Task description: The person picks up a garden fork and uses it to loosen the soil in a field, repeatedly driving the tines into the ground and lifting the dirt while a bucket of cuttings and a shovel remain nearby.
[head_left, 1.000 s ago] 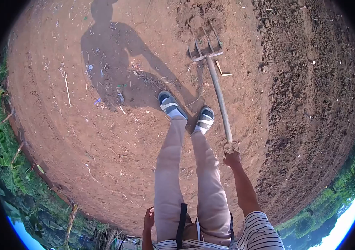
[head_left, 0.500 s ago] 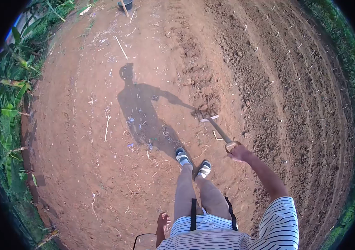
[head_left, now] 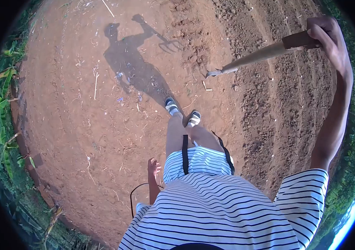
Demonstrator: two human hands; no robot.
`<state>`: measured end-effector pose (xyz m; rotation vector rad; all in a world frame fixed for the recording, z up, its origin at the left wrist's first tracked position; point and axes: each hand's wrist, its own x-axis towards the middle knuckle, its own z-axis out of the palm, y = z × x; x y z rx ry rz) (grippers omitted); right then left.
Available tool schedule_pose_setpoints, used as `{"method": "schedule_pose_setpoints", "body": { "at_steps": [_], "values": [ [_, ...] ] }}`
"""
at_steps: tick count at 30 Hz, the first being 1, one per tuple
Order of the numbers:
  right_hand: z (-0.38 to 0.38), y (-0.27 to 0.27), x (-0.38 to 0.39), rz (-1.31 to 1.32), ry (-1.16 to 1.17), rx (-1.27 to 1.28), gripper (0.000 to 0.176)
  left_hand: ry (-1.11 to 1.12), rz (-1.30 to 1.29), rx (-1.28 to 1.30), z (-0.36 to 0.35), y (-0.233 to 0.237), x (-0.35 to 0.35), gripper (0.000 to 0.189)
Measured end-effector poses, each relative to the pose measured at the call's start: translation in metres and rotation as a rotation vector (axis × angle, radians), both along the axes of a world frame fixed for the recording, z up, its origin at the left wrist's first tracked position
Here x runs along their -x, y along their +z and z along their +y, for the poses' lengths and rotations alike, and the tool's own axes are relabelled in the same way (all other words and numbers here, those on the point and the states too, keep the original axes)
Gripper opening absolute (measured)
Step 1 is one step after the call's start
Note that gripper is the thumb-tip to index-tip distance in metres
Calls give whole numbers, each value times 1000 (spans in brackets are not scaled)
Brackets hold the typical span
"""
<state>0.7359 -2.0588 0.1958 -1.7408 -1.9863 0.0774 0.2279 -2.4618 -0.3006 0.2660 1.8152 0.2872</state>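
Observation:
My right hand (head_left: 331, 41) is raised at the upper right, fingers wrapped round the grip of a garden fork (head_left: 261, 55). The fork slants down to the left, with its metal end lifted off the soil. Its tines are foreshortened here but show plainly in the shadow (head_left: 171, 45). Down by my left hip, my left hand (head_left: 154, 166) hangs with its fingers loosely apart and nothing in them. A thin dark wire-like loop (head_left: 132, 196) is beside that arm.
Broken, tilled soil (head_left: 265, 121) runs in rows on the right. Packed reddish ground (head_left: 60, 125) with dry bits lies left. A pale stick (head_left: 96, 83) and a small angled wooden piece (head_left: 206, 86) lie ahead of my feet. Green plants (head_left: 3, 133) border the left side.
My right hand has swung up and to the right, lifting the garden fork from the loosened soil. The view has tilted, showing more of my shirt. My left hand still hangs low.

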Motion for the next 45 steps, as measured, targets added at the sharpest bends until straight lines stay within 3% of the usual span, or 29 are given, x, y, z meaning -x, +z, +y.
{"method": "schedule_pose_setpoints", "body": {
  "at_steps": [1,2,4,5,6,7,8,9,10,12,17,22,26,31,34,37,41,42,45],
  "values": [
    [9,7,-21,-127,160,300,27,8,-14,60,-2,4,0,39],
    [12,-14,-31,-118,155,327,27,1,-8,87,-6,9,1,39],
    [11,-83,-23,-357,317,114,38,-28,17,121,-9,20,0,40],
    [7,-139,-18,-360,53,379,43,-57,10,124,-3,40,-4,43],
    [9,-216,-12,-516,11,522,48,-56,16,148,-8,44,-3,43],
    [6,-337,-14,-541,-21,712,50,-24,29,111,-10,50,-2,44],
    [-19,-364,18,-540,114,782,48,3,45,68,-12,59,2,45],
    [-29,-370,21,-383,-48,846,47,-50,91,122,-11,68,3,42],
    [-34,-381,12,-353,5,697,47,-32,84,110,-10,59,-6,42],
    [-30,-381,4,-349,-18,780,48,170,126,56,-32,68,11,46],
    [-3,-364,15,-371,-47,919,52,-14,88,250,-20,65,-10,41],
    [-34,-386,6,-428,-56,897,50,-43,14,206,49,64,-33,37],
    [-44,-371,13,-472,-59,892,47,-8,-86,77,105,52,-26,43],
    [-69,-371,7,-354,-19,768,34,-16,-62,5,153,62,-26,44],
    [-63,-369,4,-253,-2,904,33,24,-56,0,161,58,-33,43],
    [-57,-365,4,-314,48,1087,31,18,-43,90,172,59,-50,40],
    [-54,-366,-4,-164,61,1032,33,-110,-74,128,192,62,-73,42],
    [-52,-370,-10,-263,106,1168,30,-107,-71,134,195,61,-76,42],
    [-44,-406,-40,-220,80,1018,27,-105,-4,139,239,36,-100,40]
  ]
}}
